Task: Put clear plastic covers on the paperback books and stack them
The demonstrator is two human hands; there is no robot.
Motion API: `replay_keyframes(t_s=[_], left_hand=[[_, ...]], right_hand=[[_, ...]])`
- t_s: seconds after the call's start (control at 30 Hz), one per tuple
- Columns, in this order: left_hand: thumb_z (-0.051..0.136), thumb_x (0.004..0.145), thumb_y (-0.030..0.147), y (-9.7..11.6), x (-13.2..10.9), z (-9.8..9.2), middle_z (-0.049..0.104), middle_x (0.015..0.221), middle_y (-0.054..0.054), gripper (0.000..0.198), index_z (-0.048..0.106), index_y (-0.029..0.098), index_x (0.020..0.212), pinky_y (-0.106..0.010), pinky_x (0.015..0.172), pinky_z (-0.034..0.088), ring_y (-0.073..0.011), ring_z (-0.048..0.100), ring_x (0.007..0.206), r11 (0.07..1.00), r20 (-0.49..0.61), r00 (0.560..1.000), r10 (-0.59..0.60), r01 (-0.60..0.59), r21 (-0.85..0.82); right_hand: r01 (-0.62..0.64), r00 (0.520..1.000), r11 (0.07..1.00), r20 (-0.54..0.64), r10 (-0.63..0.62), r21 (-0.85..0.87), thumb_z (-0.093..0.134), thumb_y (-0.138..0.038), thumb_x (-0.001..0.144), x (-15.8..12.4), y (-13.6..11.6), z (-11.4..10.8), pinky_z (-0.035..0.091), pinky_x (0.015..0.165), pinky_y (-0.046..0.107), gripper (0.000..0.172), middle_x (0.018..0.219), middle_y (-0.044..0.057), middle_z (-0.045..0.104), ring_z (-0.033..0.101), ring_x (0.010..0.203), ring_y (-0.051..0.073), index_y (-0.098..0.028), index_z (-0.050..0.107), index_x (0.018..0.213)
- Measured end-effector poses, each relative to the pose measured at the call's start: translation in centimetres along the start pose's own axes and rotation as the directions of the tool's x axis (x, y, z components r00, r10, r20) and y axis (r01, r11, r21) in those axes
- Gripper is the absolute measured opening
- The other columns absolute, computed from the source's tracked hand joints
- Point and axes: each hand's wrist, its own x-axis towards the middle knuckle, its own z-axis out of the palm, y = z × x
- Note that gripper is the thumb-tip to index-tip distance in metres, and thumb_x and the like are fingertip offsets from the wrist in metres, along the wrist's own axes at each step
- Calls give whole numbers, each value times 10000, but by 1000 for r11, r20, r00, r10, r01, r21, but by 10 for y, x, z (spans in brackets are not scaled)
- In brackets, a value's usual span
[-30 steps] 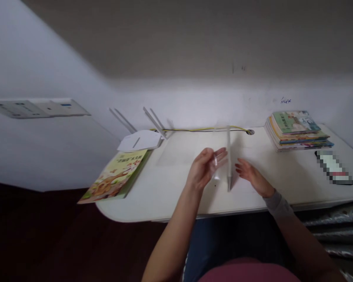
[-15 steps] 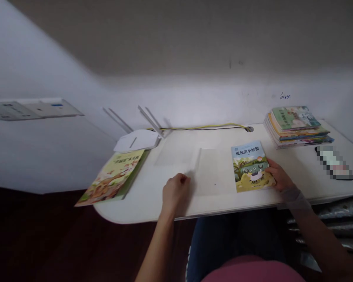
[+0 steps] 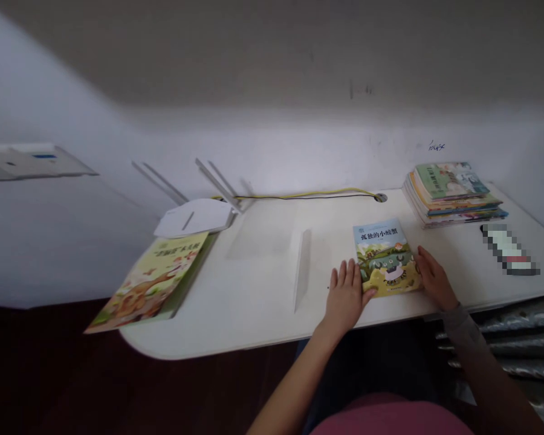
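Observation:
A picture book [image 3: 385, 260] with a blue, green and yellow crab cover lies on the white desk [image 3: 249, 302], between my two hands. My left hand [image 3: 346, 296] rests along its left edge, fingers stretched out and the thumb over the lower left corner. At the right edge is my right hand [image 3: 435, 281], its fingers extended against the book's side. Left of the book, a translucent flap [image 3: 301, 272], seemingly thin plastic film, stands up from the desk. A faint clear sheet [image 3: 260, 235] lies further back.
A white router [image 3: 194, 217] with antennas sits at the back left, beside another picture book [image 3: 149, 281] that overhangs the desk edge. At the right are a stack of books [image 3: 453, 193] and a phone [image 3: 510, 251]. A yellow cable [image 3: 299, 194] runs along the wall.
My left hand has moved right from the clear film to the book's left edge, and its fingers have opened. The flap now stands more upright. The view has shifted slightly.

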Motion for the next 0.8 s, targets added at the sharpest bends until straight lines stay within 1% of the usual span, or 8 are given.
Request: replay_keyframes(t_s=[0.1,0.2,0.37,0.43,0.5,0.63,0.73,0.8], left_hand=[[362,897,557,-3,-2,-2,378,1437,-206,668,457,76,1351,-547,1083,285,-364,312,1350,1000,0,1000,8,-8,-4],[350,902,552,-5,-1,-5,367,1441,-208,672,457,64,1352,-546,1088,278,-367,308,1351,1000,9,1000,6,-6,-6],[353,899,560,-1,0,-9,369,1443,-200,681,449,67,1358,-533,1092,273,-362,308,1353,1000,33,999,-8,8,-19],[367,894,563,0,0,-9,372,1442,-204,690,439,62,1363,-536,1093,268,-361,302,1357,999,35,999,-9,10,-35],[381,890,562,1,-1,-9,370,1442,-211,699,426,56,1370,-540,1095,262,-359,294,1362,999,31,999,-12,14,-53],[385,897,533,0,-2,-10,363,1444,-222,670,418,60,1370,-541,1094,263,-350,283,1368,997,27,1000,-6,8,-81],[402,907,471,-15,-2,-18,372,1446,-211,615,403,75,1378,-497,1096,283,-316,305,1366,986,68,994,86,-75,-148],[390,919,417,-33,-3,-25,375,1450,-196,568,391,93,1386,-480,1098,281,-295,308,1369,976,73,992,105,-88,-200]], right_hand=[[72,997,996,9,-72,-61,399,-720,809,-5,3,0,267,1114,505,711,1416,162,442,394,1316,281,-158,608,1190],[88,996,995,22,-88,-37,405,-704,820,-9,-5,-1,257,1122,492,675,1387,140,485,412,1306,272,-173,634,1167],[7,993,972,115,-35,235,497,-562,859,-11,-39,-2,360,1063,475,503,1316,65,570,497,1234,266,-235,599,1228],[13,982,944,175,-75,329,564,-516,837,-8,-54,6,377,1052,465,502,1336,45,554,488,1242,268,-256,566,1266],[94,968,936,186,-165,340,589,-516,819,-3,-68,19,338,1085,450,571,1418,35,464,412,1307,263,-261,508,1324],[381,891,909,196,-410,169,338,-539,925,5,-90,55,232,1141,426,578,1536,23,247,228,1403,219,-243,366,1422],[584,790,801,323,-521,-134,244,-452,962,6,-104,77,170,1144,490,519,1533,53,255,139,1424,245,-204,459,1365],[661,735,684,449,-508,-309,269,-384,965,5,-108,90,156,1127,543,478,1508,73,311,143,1421,282,-184,498,1334]])
